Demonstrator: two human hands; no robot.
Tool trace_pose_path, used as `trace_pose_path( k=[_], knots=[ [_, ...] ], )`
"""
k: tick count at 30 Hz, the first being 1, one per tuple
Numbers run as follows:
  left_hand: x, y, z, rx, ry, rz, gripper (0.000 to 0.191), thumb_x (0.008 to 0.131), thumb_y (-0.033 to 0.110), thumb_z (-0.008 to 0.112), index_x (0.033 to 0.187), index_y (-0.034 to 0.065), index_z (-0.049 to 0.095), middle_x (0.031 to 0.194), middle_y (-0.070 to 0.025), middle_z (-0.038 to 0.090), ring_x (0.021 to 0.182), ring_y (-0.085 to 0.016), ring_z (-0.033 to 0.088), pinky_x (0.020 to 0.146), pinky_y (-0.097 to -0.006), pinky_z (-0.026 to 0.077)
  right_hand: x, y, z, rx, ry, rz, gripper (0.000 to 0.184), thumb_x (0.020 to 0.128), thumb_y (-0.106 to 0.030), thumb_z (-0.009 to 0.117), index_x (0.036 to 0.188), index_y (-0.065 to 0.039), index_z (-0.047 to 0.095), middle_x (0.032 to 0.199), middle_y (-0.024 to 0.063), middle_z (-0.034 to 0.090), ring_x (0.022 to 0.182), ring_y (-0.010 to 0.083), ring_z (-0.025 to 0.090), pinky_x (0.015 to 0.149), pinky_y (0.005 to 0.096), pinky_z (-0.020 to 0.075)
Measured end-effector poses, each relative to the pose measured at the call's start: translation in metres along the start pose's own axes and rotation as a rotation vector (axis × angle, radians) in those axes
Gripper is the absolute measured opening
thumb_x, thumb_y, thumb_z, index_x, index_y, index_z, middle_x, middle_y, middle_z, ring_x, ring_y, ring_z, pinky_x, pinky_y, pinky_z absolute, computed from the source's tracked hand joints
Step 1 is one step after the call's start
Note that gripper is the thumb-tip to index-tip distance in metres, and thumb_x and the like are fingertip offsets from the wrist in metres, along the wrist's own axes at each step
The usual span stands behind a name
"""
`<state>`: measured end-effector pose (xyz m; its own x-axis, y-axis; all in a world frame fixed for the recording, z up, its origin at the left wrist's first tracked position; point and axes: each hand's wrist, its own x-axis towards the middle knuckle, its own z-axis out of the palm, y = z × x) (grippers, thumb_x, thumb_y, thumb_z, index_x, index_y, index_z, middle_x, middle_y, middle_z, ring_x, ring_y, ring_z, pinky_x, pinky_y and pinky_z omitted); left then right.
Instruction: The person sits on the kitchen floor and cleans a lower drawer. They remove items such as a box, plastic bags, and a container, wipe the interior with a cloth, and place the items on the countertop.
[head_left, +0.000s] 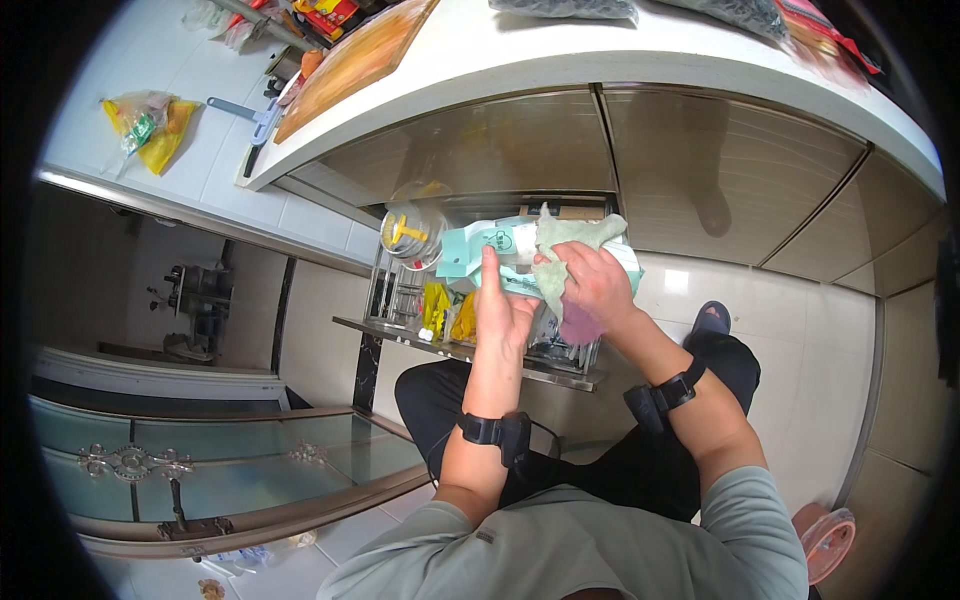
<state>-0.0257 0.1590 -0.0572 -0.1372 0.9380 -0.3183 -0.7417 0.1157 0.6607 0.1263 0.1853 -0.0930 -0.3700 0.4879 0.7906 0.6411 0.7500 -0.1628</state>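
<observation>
My left hand (501, 307) supports a pale green and white printed package (480, 251) from below, its thumb upright against the near side. In my right hand (596, 289) is a light green cloth (574, 232) with a purple part hanging below; the hand presses it on the package's right end. Both are above an open pull-out wire drawer (465, 354). Inside the drawer, left of the package, stands a clear round container with a yellow piece on top (409, 234). Yellow packets (437, 311) lie under my left hand.
A white countertop (465, 67) runs above brown glossy cabinet doors (720, 172). On it lie a wooden cutting board (356, 67) and dark-filled plastic bags (570, 7). A glass-paneled door (232, 457) is at lower left. A pink plastic container (829, 536) stands at lower right.
</observation>
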Motion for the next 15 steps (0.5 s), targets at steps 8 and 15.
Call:
trace_pose_path(
  k=[8, 15],
  knots=[
    [0.023, -0.004, -0.006, -0.066, 0.155, 0.085, 0.038, 0.096, 0.033, 0.049, 0.120, 0.0046, 0.051, 0.111, -0.0124, 0.060, 0.101, -0.026, 0.059, 0.084, -0.0406, 0.052, 0.003, -0.006, -0.009, 0.037, 0.007, -0.027, 0.031, 0.070, -0.018, 0.058, 0.100, -0.012, 0.064, 0.109, 0.0072, 0.059, 0.103, 0.0207, 0.057, 0.070, 0.0315, 0.0465],
    [0.019, -0.014, -0.011, 0.034, 0.194, 0.248, 0.027, 0.098, 0.021, 0.045, 0.115, 0.0023, 0.053, 0.110, -0.0105, 0.056, 0.087, -0.021, 0.057, 0.078, -0.0371, 0.052, -0.003, -0.003, -0.008, 0.204, -0.079, 0.146, 0.045, 0.068, -0.007, 0.060, 0.112, -0.013, 0.062, 0.110, 0.0093, 0.060, 0.103, 0.0241, 0.059, 0.074, 0.0333, 0.0493]
  ],
)
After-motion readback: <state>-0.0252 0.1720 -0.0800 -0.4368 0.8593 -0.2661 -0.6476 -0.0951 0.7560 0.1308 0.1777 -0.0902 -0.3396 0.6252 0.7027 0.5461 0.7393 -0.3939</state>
